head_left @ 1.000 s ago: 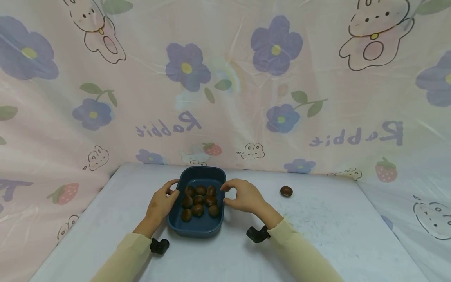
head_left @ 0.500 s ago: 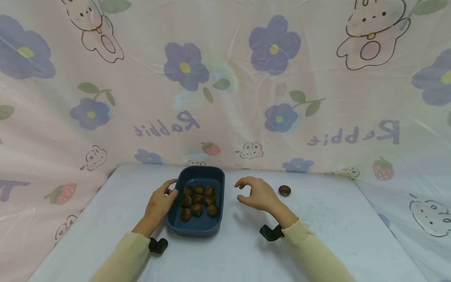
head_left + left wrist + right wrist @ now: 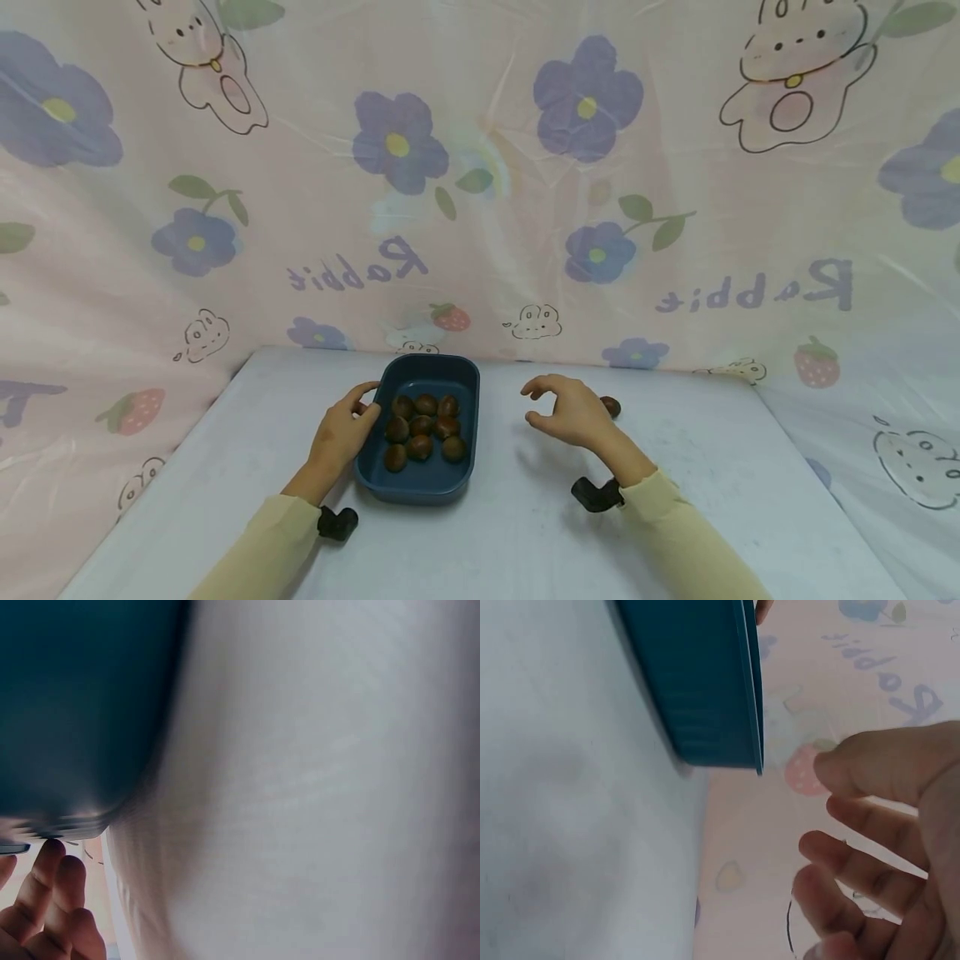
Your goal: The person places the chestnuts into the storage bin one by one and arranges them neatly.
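Note:
A dark blue rectangular box [image 3: 416, 487] stands on the white table, with several brown chestnuts [image 3: 420, 447] lying together on its floor. My left hand [image 3: 337, 433] rests at the box's left side, fingertips and thumb right at the rim. In the left wrist view, its loosely bent fingers [image 3: 69, 881] reach the outer wall. To the right of the box, my right hand [image 3: 573, 414] hovers over the table with thumb and fingers apart and nothing between them. Just beyond that hand lies a single chestnut [image 3: 612, 407], partly hidden behind it.
The white tabletop [image 3: 720, 483] stretches to both sides of the box. A pale curtain [image 3: 487, 233] printed with flowers, rabbits and strawberries hangs along the table's back edge. Each wrist carries a small black camera [image 3: 597, 495].
My right hand has moved away from the box's right rim, rightward toward the lone chestnut, which it now partly covers from view. The left hand and the box have stayed in place.

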Motion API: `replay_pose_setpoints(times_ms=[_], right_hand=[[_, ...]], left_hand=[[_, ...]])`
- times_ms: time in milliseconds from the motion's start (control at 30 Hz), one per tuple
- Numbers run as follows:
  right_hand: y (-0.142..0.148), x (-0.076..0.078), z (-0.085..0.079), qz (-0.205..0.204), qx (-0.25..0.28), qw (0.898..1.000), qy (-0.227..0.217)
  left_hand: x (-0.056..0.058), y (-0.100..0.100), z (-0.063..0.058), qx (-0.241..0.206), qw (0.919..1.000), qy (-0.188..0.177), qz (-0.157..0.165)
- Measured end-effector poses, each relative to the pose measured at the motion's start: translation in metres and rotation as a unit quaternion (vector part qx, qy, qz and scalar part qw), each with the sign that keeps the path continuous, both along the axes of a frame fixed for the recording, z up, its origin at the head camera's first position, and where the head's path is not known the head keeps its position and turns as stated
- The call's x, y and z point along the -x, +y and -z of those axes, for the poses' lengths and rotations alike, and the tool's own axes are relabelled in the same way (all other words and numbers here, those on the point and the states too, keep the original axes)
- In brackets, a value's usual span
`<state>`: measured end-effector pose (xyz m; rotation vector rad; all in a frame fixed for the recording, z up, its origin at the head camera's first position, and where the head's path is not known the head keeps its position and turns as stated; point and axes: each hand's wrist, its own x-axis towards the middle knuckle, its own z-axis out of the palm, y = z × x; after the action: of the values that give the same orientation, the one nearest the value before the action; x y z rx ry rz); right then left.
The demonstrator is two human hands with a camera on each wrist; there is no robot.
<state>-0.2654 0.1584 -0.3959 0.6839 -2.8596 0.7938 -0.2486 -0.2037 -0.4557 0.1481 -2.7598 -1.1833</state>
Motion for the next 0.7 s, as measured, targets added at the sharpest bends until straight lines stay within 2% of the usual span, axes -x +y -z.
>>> replay_pose_setpoints(times_ms=[333,567,700], right_hand=[[0.024,0.003,0.000,0.036,-0.004,0.999,-0.019],[0.041,0.005,0.005,0.059,-0.014,0.998,-0.009],[0.051,0.006,0.007,0.077,-0.015,0.997,-0.019]], left_hand=[[-0.001,0.000,-0.001,0.000,1.0000,-0.002,0.000],[-0.001,0.001,-0.001,-0.001,1.0000,0.000,-0.001],[0.000,0.000,-0.001,0.001,1.0000,0.001,-0.001]])
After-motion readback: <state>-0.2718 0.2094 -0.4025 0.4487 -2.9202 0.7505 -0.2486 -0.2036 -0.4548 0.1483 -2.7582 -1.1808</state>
